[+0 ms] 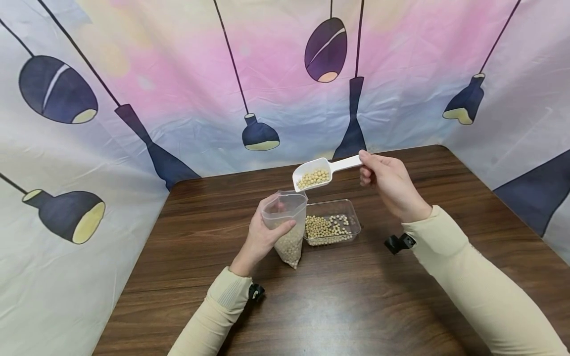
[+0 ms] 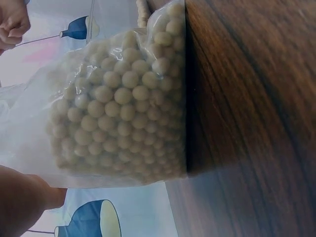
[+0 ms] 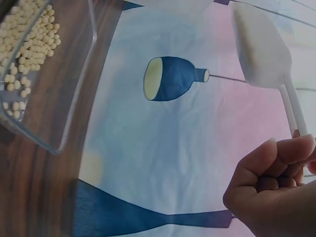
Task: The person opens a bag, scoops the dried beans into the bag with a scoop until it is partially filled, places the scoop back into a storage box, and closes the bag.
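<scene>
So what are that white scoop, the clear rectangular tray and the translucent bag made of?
White scoop: probably smooth plastic, given its even colour and moulded look.
Clear rectangular tray: glossy, likely rigid plastic, though glass is possible; its see-through walls catch light.
Translucent bag: soft plastic film, seemingly, since it wrinkles and glints.

White plastic scoop [image 1: 334,167] with short handle, bowl upward and carrying round pale-yellow beans [image 1: 314,178], handle pointing right, raised near the open mouth of an upright translucent plastic bag [image 1: 297,215], partly filled with similar beans. Clear rectangular plastic container [image 1: 329,208], on the desk [image 1: 334,296] right of the bag; beans sparser toward its right end.
</scene>
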Motion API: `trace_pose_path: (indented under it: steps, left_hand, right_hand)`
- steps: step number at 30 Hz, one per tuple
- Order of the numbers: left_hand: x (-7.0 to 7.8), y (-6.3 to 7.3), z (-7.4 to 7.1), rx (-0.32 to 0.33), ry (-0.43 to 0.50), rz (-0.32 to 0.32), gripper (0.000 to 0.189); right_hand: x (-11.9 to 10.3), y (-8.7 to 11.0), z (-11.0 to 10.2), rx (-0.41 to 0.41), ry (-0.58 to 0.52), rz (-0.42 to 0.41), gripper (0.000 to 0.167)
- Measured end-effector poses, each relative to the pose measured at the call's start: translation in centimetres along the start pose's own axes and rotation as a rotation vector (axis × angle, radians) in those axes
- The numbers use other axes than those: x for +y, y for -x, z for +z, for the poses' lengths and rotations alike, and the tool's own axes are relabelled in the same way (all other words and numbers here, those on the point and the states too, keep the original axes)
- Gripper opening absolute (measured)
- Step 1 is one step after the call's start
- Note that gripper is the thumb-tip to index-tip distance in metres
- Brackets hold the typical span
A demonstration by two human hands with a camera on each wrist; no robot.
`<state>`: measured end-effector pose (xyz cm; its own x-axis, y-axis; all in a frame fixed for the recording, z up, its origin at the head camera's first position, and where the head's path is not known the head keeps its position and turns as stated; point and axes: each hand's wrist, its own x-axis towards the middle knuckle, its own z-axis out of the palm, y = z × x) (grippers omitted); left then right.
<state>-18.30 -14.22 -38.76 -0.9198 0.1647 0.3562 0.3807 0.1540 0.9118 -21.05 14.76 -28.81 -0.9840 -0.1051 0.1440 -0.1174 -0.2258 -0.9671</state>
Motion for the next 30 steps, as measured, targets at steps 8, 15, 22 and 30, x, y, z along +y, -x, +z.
trace_pose_path:
  steps: [8, 15, 22, 30]
  left_hand:
    - [-0.1, -0.1, 0.0, -0.002, 0.005, -0.003, 0.069]
    - [0.1, -0.1, -0.1, -0.002, -0.018, -0.067, 0.071]
    - [0.0, -0.1, -0.1, -0.009, 0.0, -0.049, 0.07]
    - [-0.2, 0.0, -0.1, -0.007, 0.006, 0.005, 0.069]
  right_hand:
    - [-0.9, 0.4, 1.2, 0.009, 0.163, -0.141, 0.039]
    - [-1.4, 1.0, 2.0, 0.044, 0.336, -0.25, 0.037]
    - [-2.0, 1.9, 3.2, 0.038, 0.569, -0.518, 0.025]
    - [0.2, 2.6, 4.1, 0.072, 1.274, -0.92, 0.025]
